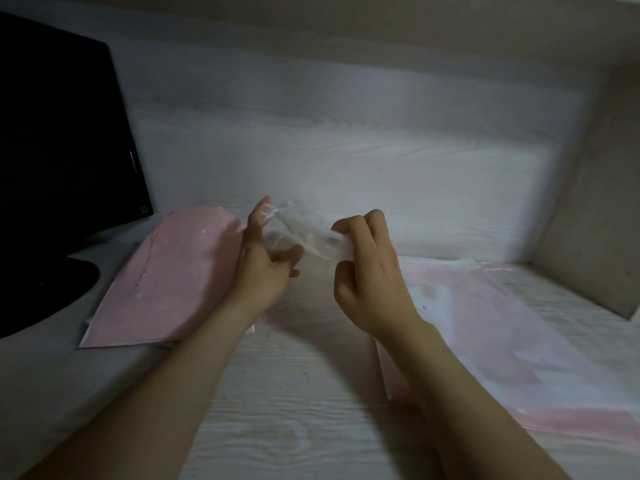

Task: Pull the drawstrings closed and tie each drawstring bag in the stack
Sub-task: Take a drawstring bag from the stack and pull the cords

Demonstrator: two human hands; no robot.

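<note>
A small sheer white drawstring bag (304, 233) hangs in the air between my hands, above the middle of the pale wood-grain desk (298, 393). My right hand (367, 268) is closed on the bag's right end. My left hand (266, 258) has its fingers spread, with a thin white drawstring (269, 212) caught around the raised fingertips. The picture is blurred, so the bag's mouth is hard to make out.
A pink pouch-like stack (166, 278) lies left of my hands. A flat pile of pink and clear packets (491, 327) lies at the right. A black monitor (59, 133) on its stand (41, 292) fills the far left. A wall panel (595, 188) closes off the right.
</note>
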